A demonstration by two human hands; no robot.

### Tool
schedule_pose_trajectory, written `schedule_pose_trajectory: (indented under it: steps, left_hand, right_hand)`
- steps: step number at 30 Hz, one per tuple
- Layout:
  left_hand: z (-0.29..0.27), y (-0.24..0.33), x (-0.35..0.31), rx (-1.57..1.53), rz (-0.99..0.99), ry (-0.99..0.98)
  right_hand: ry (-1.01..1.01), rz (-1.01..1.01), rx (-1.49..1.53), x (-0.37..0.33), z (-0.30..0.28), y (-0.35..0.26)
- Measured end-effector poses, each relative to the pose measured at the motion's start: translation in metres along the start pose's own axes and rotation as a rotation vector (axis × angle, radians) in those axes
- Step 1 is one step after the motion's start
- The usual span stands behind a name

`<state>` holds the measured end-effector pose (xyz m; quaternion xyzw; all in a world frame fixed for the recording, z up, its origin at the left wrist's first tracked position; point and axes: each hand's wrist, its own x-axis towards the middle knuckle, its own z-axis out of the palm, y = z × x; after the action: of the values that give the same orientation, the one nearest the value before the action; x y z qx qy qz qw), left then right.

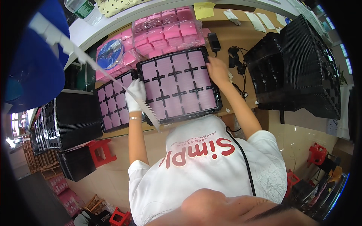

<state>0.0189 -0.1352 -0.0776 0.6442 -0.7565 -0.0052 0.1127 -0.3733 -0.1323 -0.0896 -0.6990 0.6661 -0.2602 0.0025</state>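
Note:
A black tray (220,98) with cross-shaped dividers and lilac sheet-like pieces (169,80) in its compartments lies before me. My left hand (135,95), in a white glove, is closed at its left edge. A long white strip with a toothed edge (109,77) passes across this hand, its lower end over the tray's near left corner; the glove seems to grip it, though the fingers are partly hidden. My bare right hand (218,71) is closed on the tray's upper right edge, fingers bent. A similar filled tray (113,101) sits at the left, partly under the first.
Pink foam blocks in clear film (166,35) and a blue disc (109,54) lie behind the trays. Tall stacks of black trays stand left (77,116) and right (311,69). A black adapter (213,41) and cables (237,60) are right. A blue bin-like object (34,64) looms upper left.

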Motion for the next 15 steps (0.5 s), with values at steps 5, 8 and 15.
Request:
schedule_pose_trajectory:
  steps: [5, 8, 15]
  left_hand:
    - [0.029, 0.029, 0.028, 0.261, 0.240, -0.017]
    - [0.023, 0.033, 0.026, 0.359, 0.101, 0.011]
    - [-0.022, 0.039, -0.097, -0.008, 0.540, -0.071]
  right_hand:
    - [-0.166, -0.292, -0.112, 0.012, 0.047, -0.006]
    - [-0.129, -0.144, -0.178, 0.005, 0.046, -0.001]
    - [-0.477, -0.533, 0.113, -0.106, -0.049, -0.005]
